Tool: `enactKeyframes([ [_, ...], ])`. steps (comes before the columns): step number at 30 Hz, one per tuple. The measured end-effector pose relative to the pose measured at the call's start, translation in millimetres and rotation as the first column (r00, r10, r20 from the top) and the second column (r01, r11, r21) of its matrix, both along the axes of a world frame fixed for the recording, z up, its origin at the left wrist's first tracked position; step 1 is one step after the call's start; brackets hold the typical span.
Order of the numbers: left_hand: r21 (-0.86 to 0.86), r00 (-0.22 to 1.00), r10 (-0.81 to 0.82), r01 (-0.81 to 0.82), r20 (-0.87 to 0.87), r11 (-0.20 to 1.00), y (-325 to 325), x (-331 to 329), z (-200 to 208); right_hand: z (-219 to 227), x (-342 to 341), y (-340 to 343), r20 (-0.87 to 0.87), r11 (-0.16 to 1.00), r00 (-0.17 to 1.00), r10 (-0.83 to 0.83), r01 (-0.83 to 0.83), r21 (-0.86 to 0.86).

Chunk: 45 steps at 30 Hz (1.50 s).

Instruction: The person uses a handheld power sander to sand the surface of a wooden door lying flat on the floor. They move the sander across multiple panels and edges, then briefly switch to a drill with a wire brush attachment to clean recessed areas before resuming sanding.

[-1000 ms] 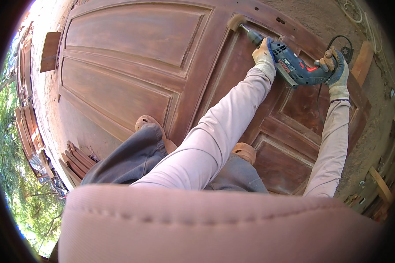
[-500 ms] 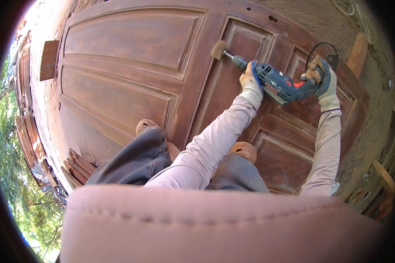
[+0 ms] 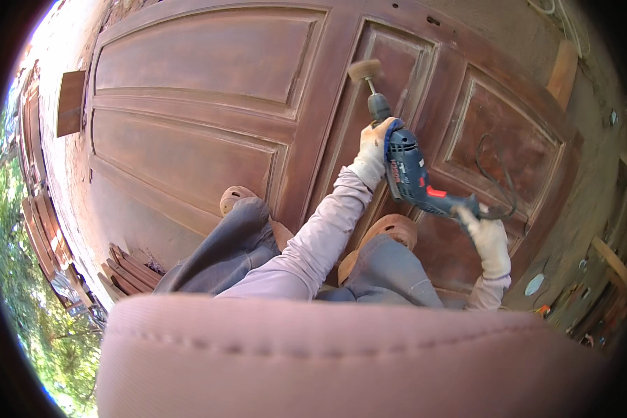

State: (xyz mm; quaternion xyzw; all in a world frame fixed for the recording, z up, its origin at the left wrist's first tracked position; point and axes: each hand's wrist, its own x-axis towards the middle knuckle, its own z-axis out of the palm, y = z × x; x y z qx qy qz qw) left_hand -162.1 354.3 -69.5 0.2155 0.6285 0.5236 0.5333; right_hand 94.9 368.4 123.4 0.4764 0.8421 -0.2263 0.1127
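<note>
Drill (image 3: 407, 167), over the door (image 3: 306, 153), has swung its handle (image 3: 444, 202) bodyward since the earlier frame. Left hand (image 3: 374, 145)'s grip wraps its front; right hand (image 3: 488, 235) meets the handle, but blur leaves its closure unclear. Loose hold could let the brush (image 3: 366, 70) skid.

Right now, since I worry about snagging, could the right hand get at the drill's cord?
Probably yes: the right hand is at the drill's rear handle, beside the cord, and nothing visible blocks the way, though blur hides its exact hold.
</note>
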Motion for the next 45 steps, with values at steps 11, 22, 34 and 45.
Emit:
enactKeyframes([
  [11,-0.018,0.987,-0.111,0.109,-0.120,0.994,8,-32,33,44,-91,-36,-0.303,0.976,0.953,-0.018,0.083,0.202],
  [22,-0.091,0.931,0.079,-0.050,0.356,0.995,8,-16,41,-75,-85,-43,-0.265,0.964,0.927,-0.264,0.261,-0.050],
  [34,0.078,0.963,-0.156,0.142,0.222,0.987,2,-21,27,-93,-86,-61,-0.221,0.764,0.756,-0.617,0.507,-0.399],
  [45,0.014,0.965,-0.142,0.142,0.221,0.990,23,-8,39,-104,-88,-62,-0.205,0.735,0.719,-0.664,0.577,-0.356],
])
